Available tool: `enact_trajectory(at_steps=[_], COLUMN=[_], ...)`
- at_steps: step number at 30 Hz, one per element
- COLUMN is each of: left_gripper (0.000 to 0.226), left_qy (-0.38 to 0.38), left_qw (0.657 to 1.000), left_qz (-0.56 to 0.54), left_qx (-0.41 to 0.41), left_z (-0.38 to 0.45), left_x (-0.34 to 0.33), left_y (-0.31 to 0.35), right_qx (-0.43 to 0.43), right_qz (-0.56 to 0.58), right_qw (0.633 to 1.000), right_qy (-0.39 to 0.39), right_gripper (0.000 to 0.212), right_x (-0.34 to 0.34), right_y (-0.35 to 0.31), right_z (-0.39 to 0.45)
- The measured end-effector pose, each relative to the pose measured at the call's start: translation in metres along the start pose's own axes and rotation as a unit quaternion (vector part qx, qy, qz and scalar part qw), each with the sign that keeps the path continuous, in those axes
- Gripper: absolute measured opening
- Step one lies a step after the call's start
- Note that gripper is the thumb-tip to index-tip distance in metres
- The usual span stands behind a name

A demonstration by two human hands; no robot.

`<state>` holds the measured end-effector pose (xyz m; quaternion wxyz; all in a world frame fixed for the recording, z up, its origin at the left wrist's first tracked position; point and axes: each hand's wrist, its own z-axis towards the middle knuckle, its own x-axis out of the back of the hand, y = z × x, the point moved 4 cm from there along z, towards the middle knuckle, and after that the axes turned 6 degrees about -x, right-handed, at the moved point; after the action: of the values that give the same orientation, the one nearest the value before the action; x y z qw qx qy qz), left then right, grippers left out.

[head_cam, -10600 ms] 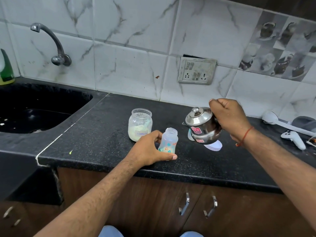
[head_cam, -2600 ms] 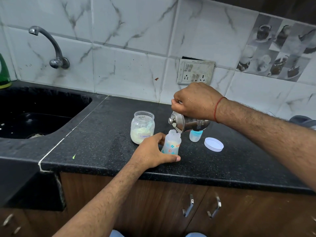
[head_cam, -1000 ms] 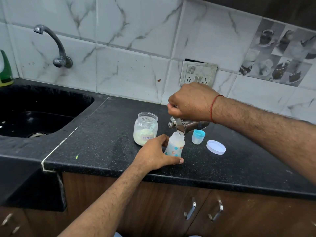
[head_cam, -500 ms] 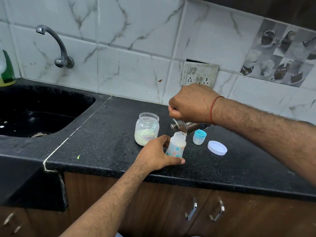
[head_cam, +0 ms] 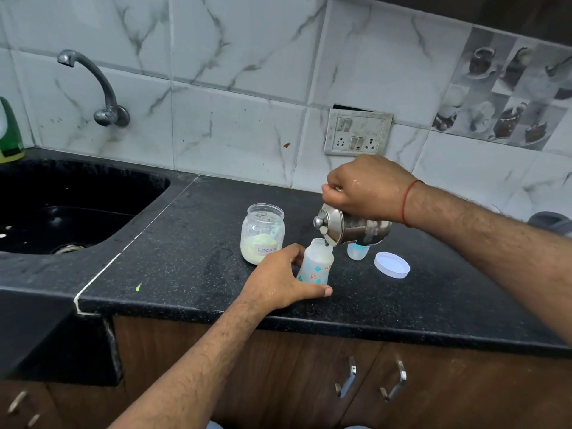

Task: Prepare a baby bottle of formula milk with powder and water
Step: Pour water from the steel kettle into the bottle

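Head view, looking down at a black speckled stone counter (head_cam: 192,267). Right hand (head_cam: 368,187) wraps curled fingers around a small lidded stainless-steel pot (head_cam: 353,227), tipped hard over so its rim sits right at the mouth of a small clear plastic baby bottle with blue and orange flower prints (head_cam: 315,264). Left hand (head_cam: 278,280) steadies that bottle near the counter's front edge, fingers curled behind it and thumb stretched along the base in front. Bottle stands upright and shows a pale, cloudy fill; exact level hard to read.

Just behind and left: open clear glass jar labelled "Formula" (head_cam: 262,236), pale powder in the bottom, a scoop-like shape inside. Flat white round lid (head_cam: 392,264) lies to the right. Blue-and-clear bottle cap (head_cam: 358,251) stands partly hidden under the pot.

Step judged: water being poured, likely well along.

Risks from here:
- Pot lid rides on a steep tilt; whether a finger holds it is not visible. If loose, it could slip and dump water at once.
- Narrow bottle mouth, wide pot rim: a slight drift sends water down the outside and onto the left fingers.
- Overfilling, since the pot blocks the view of the neck.
- Bottle near the counter edge; a nudge could tip it off.
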<state>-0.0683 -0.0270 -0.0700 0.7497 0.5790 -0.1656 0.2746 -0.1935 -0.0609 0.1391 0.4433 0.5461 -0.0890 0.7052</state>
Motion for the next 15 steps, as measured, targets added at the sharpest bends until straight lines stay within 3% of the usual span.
enact_trajectory(at_steps=[11, 15], left_gripper=[0.071, 0.073], left_qy=[-0.001, -0.001], left_qw=[1.0, 1.0], left_qz=[0.003, 0.002], left_qx=[0.0, 0.003], left_z=[-0.001, 0.0], left_x=[-0.001, -0.001], left_y=[0.001, 0.001], right_qx=[-0.122, -0.185], right_qz=[0.176, 0.264], right_qw=[0.976, 0.945], right_qy=[-0.025, -0.049], right_gripper=[0.047, 0.044], right_x=[-0.029, -0.043], right_y=[0.06, 0.073], right_z=[-0.021, -0.033])
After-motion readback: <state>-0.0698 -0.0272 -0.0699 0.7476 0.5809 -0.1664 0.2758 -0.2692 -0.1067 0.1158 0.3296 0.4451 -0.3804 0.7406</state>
